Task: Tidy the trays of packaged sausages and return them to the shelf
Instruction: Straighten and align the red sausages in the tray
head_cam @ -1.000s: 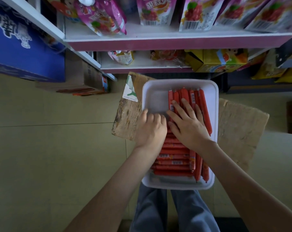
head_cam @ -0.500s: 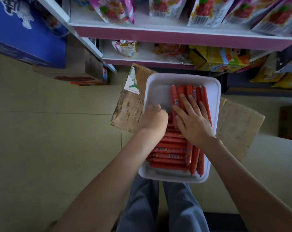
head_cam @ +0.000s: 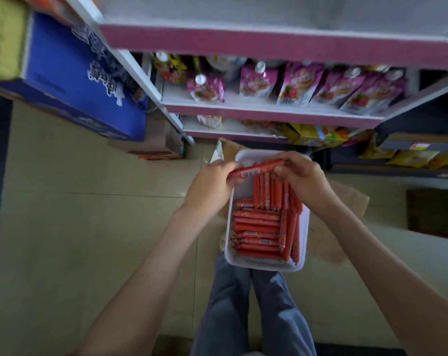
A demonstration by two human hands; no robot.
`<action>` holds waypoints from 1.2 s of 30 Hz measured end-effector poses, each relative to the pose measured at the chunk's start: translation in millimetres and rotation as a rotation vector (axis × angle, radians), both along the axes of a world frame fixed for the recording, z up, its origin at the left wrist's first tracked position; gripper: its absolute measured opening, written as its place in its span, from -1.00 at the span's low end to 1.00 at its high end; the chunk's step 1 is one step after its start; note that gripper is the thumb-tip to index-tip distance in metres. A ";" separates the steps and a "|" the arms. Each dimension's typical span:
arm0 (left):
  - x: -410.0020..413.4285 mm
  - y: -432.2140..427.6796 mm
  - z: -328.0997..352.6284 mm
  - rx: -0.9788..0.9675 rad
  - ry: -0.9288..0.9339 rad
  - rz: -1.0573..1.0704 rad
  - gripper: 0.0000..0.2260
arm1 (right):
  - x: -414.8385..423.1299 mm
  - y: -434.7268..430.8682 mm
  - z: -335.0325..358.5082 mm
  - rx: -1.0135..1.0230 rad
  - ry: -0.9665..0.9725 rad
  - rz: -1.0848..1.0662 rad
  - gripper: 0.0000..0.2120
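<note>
A white tray (head_cam: 304,232) lies on a piece of cardboard (head_cam: 346,201) on the floor in front of the shelf. Several red packaged sausages (head_cam: 258,227) fill it, some lengthwise at the far end, others crosswise nearer me. Above the tray's far end a few red sausages (head_cam: 256,169) are held crosswise between both hands. My left hand (head_cam: 210,186) grips their left end and my right hand (head_cam: 302,178) grips their right end.
The pink-edged shelf unit (head_cam: 269,114) stands just beyond the tray, with pink pouches (head_cam: 297,84) on one level and yellow packs (head_cam: 318,136) on the lowest. A blue carton (head_cam: 76,78) sits at left. My legs (head_cam: 251,309) are below the tray.
Both hands have lifted off the sausages in the tray and now hold a few sausages above its far end. The camera has tilted up, showing more of the shelves.
</note>
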State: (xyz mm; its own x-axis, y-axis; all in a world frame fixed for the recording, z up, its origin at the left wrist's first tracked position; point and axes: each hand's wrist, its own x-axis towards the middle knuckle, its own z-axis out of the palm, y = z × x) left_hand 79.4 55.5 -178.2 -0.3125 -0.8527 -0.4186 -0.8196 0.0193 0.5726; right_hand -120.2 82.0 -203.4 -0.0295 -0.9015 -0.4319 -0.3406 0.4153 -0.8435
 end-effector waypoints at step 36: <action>-79.4 -19.6 341.8 -0.756 0.455 -0.184 -0.70 | -28.7 -4.0 380.8 -0.802 -0.363 -0.300 -0.82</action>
State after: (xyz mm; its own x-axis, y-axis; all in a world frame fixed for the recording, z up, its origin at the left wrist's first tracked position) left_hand 0.0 35.9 163.6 -0.4698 -0.7703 0.4311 -0.4637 0.6310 0.6220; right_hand -148.9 78.0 177.4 -0.2950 -0.9108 0.2887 0.0282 -0.3103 -0.9502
